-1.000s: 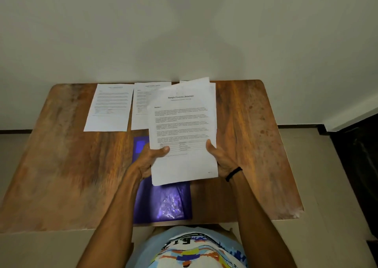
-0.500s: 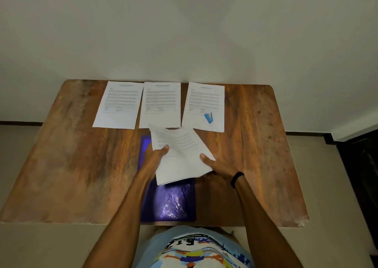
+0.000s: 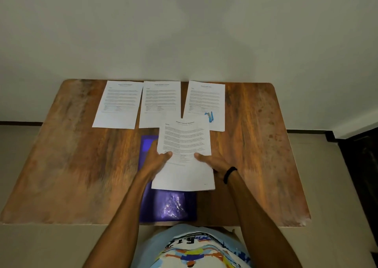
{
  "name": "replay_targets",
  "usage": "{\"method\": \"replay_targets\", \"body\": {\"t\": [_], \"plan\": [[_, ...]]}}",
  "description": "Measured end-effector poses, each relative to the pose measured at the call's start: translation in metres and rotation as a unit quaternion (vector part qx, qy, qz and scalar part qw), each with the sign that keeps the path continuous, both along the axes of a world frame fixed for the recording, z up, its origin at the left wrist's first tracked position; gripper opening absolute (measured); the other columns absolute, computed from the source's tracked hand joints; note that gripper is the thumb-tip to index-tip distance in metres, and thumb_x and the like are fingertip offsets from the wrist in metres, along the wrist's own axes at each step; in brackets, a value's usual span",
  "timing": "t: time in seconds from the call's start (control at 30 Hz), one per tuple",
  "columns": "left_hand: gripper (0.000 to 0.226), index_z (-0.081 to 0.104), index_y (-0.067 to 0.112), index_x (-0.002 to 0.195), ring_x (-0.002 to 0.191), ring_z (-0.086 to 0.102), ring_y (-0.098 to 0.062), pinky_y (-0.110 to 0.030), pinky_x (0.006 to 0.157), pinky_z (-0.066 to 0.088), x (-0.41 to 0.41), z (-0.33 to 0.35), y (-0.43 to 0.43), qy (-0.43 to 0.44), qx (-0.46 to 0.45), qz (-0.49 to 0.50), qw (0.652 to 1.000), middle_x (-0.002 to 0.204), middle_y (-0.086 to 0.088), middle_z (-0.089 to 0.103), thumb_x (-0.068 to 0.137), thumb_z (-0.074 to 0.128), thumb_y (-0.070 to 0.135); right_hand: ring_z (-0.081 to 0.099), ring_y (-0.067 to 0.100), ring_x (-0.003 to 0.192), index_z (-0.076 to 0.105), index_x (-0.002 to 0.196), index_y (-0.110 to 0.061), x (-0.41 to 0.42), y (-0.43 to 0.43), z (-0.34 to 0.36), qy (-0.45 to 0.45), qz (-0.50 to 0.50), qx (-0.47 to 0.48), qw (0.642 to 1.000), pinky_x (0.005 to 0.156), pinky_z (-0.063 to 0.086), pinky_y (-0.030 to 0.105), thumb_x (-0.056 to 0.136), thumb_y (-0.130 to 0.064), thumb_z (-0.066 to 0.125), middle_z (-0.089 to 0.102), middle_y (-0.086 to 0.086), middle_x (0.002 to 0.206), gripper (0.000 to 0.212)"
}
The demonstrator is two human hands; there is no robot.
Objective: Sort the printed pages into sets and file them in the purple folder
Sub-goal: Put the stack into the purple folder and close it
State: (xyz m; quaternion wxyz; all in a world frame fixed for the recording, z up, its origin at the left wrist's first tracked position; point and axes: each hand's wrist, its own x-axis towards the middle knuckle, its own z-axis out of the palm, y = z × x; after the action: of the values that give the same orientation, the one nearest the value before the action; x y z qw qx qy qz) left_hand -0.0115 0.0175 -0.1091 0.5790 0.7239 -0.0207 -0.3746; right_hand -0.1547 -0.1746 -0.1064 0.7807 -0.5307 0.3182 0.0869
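Above the half-covered folder (image 3: 169, 206), the left hand (image 3: 153, 161) and right hand (image 3: 216, 162) pinch the pages (image 3: 184, 140), thumbs on top, fingers hidden beneath. Skewed before, the pages now sit square.

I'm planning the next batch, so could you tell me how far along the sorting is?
Done: left page, middle page and right page lie in a row on the table. In hand: left hand and right hand hold a stack of pages above the purple folder. Left: sorting those, then filing everything.
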Motion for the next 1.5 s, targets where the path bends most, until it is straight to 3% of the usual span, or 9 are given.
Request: {"method": "replay_targets", "body": {"t": [0.27,0.43,0.53,0.67,0.83,1.1,1.23,1.43,1.5], "plan": [[0.009,0.062,0.016,0.105,0.066,0.062,-0.020,-0.031,0.058,0.052,-0.002,-0.015,-0.012,0.035,0.021,0.115,0.993,0.086,-0.008,0.070,0.099,0.060,0.022,0.066,0.033,0.114,0.061,0.131,-0.009,-0.025,-0.048,-0.007,0.014,-0.168,0.017,0.986,0.094,0.055,0.053,0.090,-0.001,0.068,0.068,0.013,0.128,0.042],[0.026,0.065,0.013,0.069,0.085,0.070,-0.042,-0.050,0.075,0.059,-0.040,-0.113,0.013,0.010,0.246,-0.005,0.969,0.083,-0.020,0.071,0.075,0.052,0.035,0.062,0.032,0.122,0.055,0.139,-0.012,-0.055,-0.074,-0.004,-0.029,-0.257,0.044,0.965,0.097,0.053,0.054,0.094,0.001,0.062,0.062,0.010,0.137,0.047],[0.017,0.073,0.014,0.104,0.101,0.067,-0.033,-0.029,0.089,0.051,-0.089,-0.103,0.001,-0.046,0.227,-0.091,0.968,0.107,-0.012,0.073,0.089,0.066,0.021,0.058,0.035,0.127,0.050,0.144,-0.012,-0.060,-0.072,0.002,-0.036,-0.242,0.096,0.965,0.098,0.052,0.053,0.096,0.000,0.059,0.059,0.012,0.140,0.050],[0.073,0.044,0.014,0.148,0.124,0.053,-0.028,-0.037,0.106,0.042,-0.120,-0.122,-0.015,-0.150,0.184,-0.167,0.957,0.137,-0.011,0.057,0.082,0.075,0.020,0.066,0.031,0.114,0.057,0.136,-0.013,-0.053,-0.051,0.007,0.007,-0.202,0.119,0.972,0.083,0.060,0.041,0.094,-0.004,0.061,0.067,0.011,0.129,0.043],[0.122,0.017,0.028,0.153,0.138,0.041,-0.020,-0.038,0.114,0.036,-0.138,-0.118,-0.042,-0.050,0.173,-0.052,0.982,0.150,0.003,0.043,0.056,0.084,0.060,0.069,0.030,0.108,0.059,0.133,-0.014,-0.043,-0.031,-0.002,0.059,-0.183,0.126,0.973,0.076,0.060,0.041,0.092,-0.005,0.065,0.068,0.012,0.127,0.043],[0.053,0.022,0.022,0.154,0.133,0.048,-0.038,-0.052,0.110,0.040,-0.148,-0.105,-0.068,-0.145,0.333,0.000,0.932,0.149,-0.016,0.046,0.107,0.026,0.046,0.065,0.030,0.111,0.059,0.132,-0.016,-0.054,-0.053,-0.005,0.047,-0.243,0.078,0.966,0.075,0.062,0.040,0.091,-0.007,0.066,0.068,0.010,0.126,0.043],[0.055,0.014,0.024,0.158,0.132,0.051,-0.034,-0.045,0.107,0.047,-0.148,-0.097,-0.054,-0.237,0.392,-0.202,0.866,0.151,-0.013,0.039,0.107,0.033,0.033,0.070,0.023,0.104,0.062,0.128,-0.016,-0.061,-0.068,-0.005,0.047,-0.229,0.003,0.972,0.077,0.061,0.037,0.090,-0.004,0.068,0.071,0.003,0.122,0.040],[0.080,0.024,0.013,0.153,0.136,0.042,-0.036,-0.049,0.111,0.038,-0.149,-0.109,-0.030,-0.177,0.279,-0.208,0.921,0.153,-0.017,0.035,0.089,0.067,0.035,0.071,0.025,0.099,0.068,0.113,-0.016,-0.061,-0.086,-0.005,0.171,-0.048,-0.151,0.972,0.083,0.060,0.042,0.088,-0.008,0.074,0.073,0.008,0.114,0.027],[0.083,0.017,0.014,0.156,0.137,0.039,-0.035,-0.048,0.111,0.038,-0.143,-0.111,-0.029,-0.216,0.300,-0.278,0.887,0.155,-0.020,0.027,0.092,0.062,0.040,0.067,0.026,0.102,0.066,0.115,-0.014,-0.054,-0.091,-0.009,0.221,0.048,-0.221,0.949,0.090,0.056,0.043,0.086,-0.010,0.074,0.070,0.006,0.113,0.030]]}}
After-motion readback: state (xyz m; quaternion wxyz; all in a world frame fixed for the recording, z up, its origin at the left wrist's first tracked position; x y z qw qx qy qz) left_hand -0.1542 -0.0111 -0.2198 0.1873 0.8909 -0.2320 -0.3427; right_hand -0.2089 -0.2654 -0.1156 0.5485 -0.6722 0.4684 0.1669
